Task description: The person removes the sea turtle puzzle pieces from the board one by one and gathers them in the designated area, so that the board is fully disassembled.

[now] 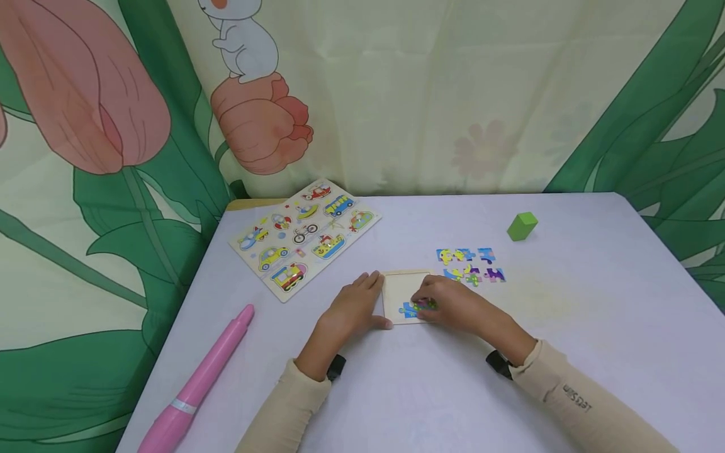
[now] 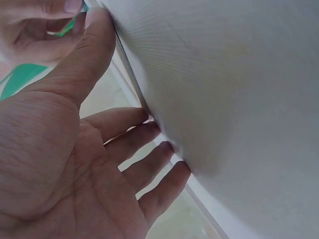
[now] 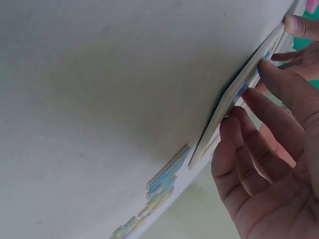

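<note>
A shallow wooden puzzle tray (image 1: 403, 284) lies on the table, with blue and multicoloured jigsaw pieces (image 1: 406, 309) in its lower part. My left hand (image 1: 354, 305) rests at the tray's left side, fingers extended and the thumb at its near corner. In the left wrist view, the fingers of the left hand (image 2: 94, 149) are spread and fairly straight. Over the tray's right part, my right hand (image 1: 453, 305) pinches a jigsaw piece (image 1: 426, 304) between thumb and fingers. The right wrist view shows the right hand (image 3: 274, 144) at the tray edge (image 3: 212, 124); the piece is mostly hidden.
Several loose jigsaw pieces (image 1: 467, 273) lie beyond the right hand. A green block (image 1: 522, 226) stands farther back on the right. A vehicle-picture puzzle board (image 1: 306, 236) lies at the back left, and a pink pen-shaped object (image 1: 209, 365) at the left edge.
</note>
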A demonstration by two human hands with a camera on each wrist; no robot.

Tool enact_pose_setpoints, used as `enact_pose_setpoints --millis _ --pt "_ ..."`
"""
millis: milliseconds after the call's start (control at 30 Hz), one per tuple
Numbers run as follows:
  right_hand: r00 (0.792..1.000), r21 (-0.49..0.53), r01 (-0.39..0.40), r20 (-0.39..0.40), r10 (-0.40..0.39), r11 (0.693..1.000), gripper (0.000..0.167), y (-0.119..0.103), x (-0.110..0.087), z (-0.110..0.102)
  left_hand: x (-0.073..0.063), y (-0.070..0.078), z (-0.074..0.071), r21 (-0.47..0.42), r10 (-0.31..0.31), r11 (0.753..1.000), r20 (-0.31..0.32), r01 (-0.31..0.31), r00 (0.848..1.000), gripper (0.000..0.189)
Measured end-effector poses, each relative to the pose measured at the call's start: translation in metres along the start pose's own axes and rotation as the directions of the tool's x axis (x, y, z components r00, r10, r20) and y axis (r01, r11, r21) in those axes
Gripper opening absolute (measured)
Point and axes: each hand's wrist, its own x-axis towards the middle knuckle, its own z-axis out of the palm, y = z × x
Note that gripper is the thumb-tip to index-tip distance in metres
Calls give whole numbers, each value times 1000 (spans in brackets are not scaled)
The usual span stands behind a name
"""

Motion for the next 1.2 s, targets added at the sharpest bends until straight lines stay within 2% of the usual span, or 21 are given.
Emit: enact_pose_setpoints --millis 633,1200 --pt "995 46 -100 20 99 994 20 -7 3 2 -1 1 -1 -10 -5 1000 0 5 1000 97" --pt "997 18 -68 35 67 998 23 -7 1 -1 -1 3 -4 -22 -11 1000 15 11 1000 98"
